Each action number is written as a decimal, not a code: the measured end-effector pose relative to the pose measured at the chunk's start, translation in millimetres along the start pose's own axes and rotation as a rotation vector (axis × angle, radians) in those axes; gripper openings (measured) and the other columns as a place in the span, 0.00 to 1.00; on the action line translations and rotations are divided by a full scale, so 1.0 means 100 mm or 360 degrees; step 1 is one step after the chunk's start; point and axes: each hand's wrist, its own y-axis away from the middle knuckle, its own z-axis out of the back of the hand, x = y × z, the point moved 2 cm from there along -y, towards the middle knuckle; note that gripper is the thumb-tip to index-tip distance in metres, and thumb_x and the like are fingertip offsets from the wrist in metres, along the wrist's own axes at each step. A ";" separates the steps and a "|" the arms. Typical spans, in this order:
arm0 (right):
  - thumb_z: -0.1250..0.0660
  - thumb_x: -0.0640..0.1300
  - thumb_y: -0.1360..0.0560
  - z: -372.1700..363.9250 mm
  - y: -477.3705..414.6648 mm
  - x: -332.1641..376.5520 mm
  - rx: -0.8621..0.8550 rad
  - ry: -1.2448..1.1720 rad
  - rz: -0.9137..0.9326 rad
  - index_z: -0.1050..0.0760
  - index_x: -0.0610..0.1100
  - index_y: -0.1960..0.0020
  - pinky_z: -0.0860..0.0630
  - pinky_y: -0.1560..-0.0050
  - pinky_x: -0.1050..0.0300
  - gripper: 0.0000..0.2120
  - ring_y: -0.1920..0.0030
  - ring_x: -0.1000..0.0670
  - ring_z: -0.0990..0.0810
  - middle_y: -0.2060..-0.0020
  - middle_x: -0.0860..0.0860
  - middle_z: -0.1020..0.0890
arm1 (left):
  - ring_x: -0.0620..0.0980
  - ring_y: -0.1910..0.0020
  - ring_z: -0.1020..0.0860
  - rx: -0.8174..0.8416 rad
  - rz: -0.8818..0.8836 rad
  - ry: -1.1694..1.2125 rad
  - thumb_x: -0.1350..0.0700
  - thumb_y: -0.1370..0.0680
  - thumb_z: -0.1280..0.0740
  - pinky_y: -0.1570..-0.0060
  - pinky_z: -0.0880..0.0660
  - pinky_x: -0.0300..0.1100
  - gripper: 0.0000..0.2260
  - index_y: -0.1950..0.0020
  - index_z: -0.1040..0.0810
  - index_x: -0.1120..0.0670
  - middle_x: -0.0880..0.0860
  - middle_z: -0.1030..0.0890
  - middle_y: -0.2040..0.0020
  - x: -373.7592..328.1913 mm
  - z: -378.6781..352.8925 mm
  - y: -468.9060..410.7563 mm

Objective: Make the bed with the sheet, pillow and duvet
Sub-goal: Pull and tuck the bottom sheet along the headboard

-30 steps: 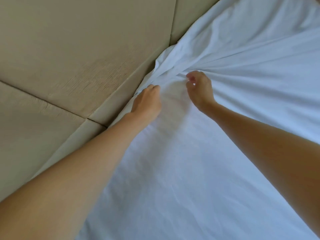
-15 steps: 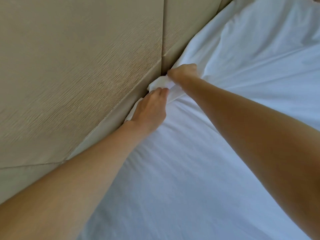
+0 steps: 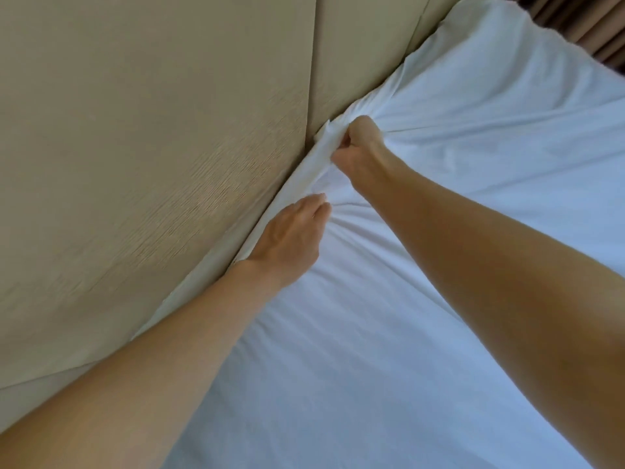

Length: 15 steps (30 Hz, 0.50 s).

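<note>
- The white sheet (image 3: 439, 299) is spread over the whole mattress, which is hidden beneath it. It lies fairly smooth across the near part.
- Along the head edge the sheet runs right up against the beige padded headboard (image 3: 152, 147). A narrow strip of cloth stands up against the padding there.
- The right hand (image 3: 360, 147) is at the head edge, close to a vertical seam (image 3: 313, 79) between two headboard panels. Its fingers are curled tight round a bunched fold of sheet (image 3: 324, 143), which rises in a small white peak touching the headboard.
- Creases fan out from that grip towards the far side of the mattress, so the cloth looks taut there.
- The left hand (image 3: 287, 238) lies nearer to me along the same edge, palm down on the sheet. Its fingers (image 3: 314, 204) are straight and together and grasp nothing; their tips sit where a few small wrinkles gather.
- The outer side of the left hand is just beside the upturned strip of cloth at the headboard.
- The two hands are near each other but not touching, with a short stretch of sheet between them.
- Both bare forearms reach in from the near side, the right one crossing over the sheet.
- At the far corner a bit of brown curtain (image 3: 595, 38) shows past the sheet's edge.
</note>
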 end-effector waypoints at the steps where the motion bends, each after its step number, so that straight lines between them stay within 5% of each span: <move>1: 0.50 0.31 0.24 0.00 0.03 -0.02 -0.0011 -0.0090 -0.0009 0.42 0.44 0.70 0.36 0.68 0.67 0.17 0.72 0.53 0.41 0.77 0.50 0.39 | 0.54 0.33 0.29 0.0107 0.0070 -0.0027 0.68 0.23 0.42 0.38 0.30 0.43 0.19 0.32 0.32 0.63 0.58 0.30 0.31 0.03 0.00 -0.02; 3: 0.48 0.33 0.23 0.02 0.03 -0.04 0.0006 -0.0259 -0.0027 0.38 0.42 0.67 0.30 0.61 0.62 0.15 0.70 0.52 0.36 0.73 0.48 0.35 | 0.49 0.24 0.46 0.0351 0.0211 -0.0121 0.59 0.17 0.50 0.29 0.45 0.41 0.22 0.23 0.49 0.56 0.52 0.48 0.22 0.12 -0.04 -0.03; 5: 0.45 0.40 0.22 0.01 -0.04 -0.07 -0.0006 -0.0227 -0.0063 0.33 0.41 0.59 0.28 0.52 0.59 0.08 0.65 0.50 0.33 0.67 0.47 0.32 | 0.49 0.24 0.47 0.0425 0.0239 -0.0182 0.54 0.17 0.52 0.29 0.45 0.41 0.23 0.22 0.54 0.53 0.51 0.51 0.22 0.17 -0.09 -0.02; 8: 0.41 0.52 0.24 0.06 -0.17 -0.09 -0.0102 0.0797 0.0202 0.31 0.40 0.46 0.32 0.56 0.58 0.16 0.58 0.50 0.29 0.60 0.49 0.29 | 0.50 0.29 0.37 0.0367 0.0285 -0.0121 0.54 0.17 0.50 0.36 0.36 0.44 0.24 0.22 0.54 0.52 0.50 0.41 0.24 0.19 -0.14 -0.03; 10: 0.36 0.52 0.26 0.17 -0.24 -0.13 -0.0163 0.1263 0.0436 0.35 0.39 0.38 0.31 0.57 0.57 0.23 0.54 0.50 0.27 0.53 0.49 0.27 | 0.52 0.31 0.34 0.0399 0.0296 -0.0155 0.56 0.17 0.49 0.38 0.35 0.45 0.24 0.22 0.53 0.53 0.51 0.37 0.27 0.18 -0.16 -0.02; 15: 0.37 0.40 0.25 0.15 -0.30 0.01 -0.0163 0.2334 0.0486 0.30 0.37 0.49 0.25 0.46 0.60 0.07 0.48 0.46 0.23 0.58 0.47 0.28 | 0.52 0.30 0.35 0.0389 0.0218 -0.0252 0.59 0.18 0.48 0.38 0.34 0.43 0.26 0.23 0.56 0.57 0.53 0.43 0.24 0.12 -0.22 0.02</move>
